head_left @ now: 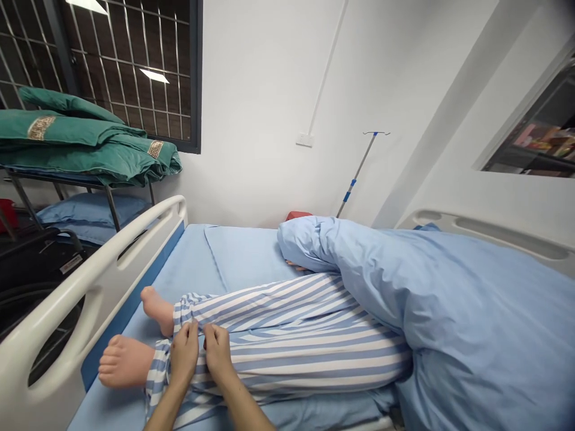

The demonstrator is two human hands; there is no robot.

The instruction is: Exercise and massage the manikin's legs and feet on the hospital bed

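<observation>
Two bare hands, left (183, 353) and right (218, 353), grip narrow, each pinching blue-and-white striped cotton pyjama trousers (287, 335) near the ankles, just above the bare mannequin feet (126, 361). These lie on the flat blue-sheeted hospital bed (179, 269), close to its curved white plastic side rail (103, 263). A bunched light-blue duvet (449, 299) covers the far side; open sheet remains beyond the legs.

Bright even light, soft shadows, warped edges
</observation>
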